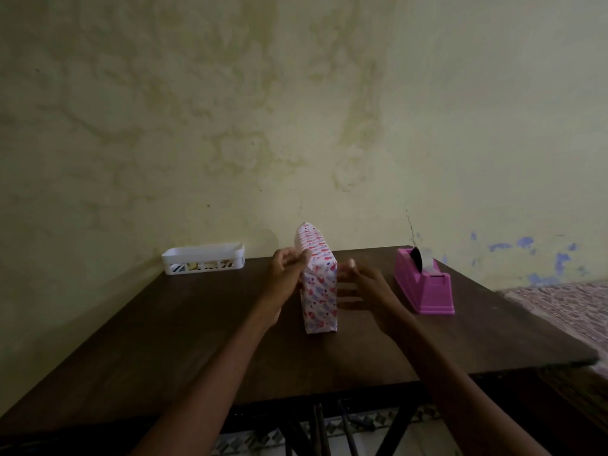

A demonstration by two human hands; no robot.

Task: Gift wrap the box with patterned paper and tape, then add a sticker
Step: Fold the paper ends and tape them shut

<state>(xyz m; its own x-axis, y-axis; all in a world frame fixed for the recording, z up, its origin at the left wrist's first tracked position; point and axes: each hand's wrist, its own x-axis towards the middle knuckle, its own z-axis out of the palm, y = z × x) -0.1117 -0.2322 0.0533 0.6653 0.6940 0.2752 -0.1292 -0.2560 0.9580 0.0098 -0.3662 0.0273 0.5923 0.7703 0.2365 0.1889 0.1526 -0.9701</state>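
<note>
Head view: left hand [289, 269] grips upright wrapped box [320, 287] — right hand [362, 286] spread beside it.

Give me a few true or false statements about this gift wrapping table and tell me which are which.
1. The box stands on edge on the table, covered in patterned paper. True.
2. The tape dispenser is blue. False: it is pink.
3. The tape dispenser stands to the right of the box. True.
4. The white basket sits at the table's near edge. False: it is at the far edge, by the wall.
5. The right hand grips the tape dispenser. False: it is open beside the box, apart from the dispenser.
</note>
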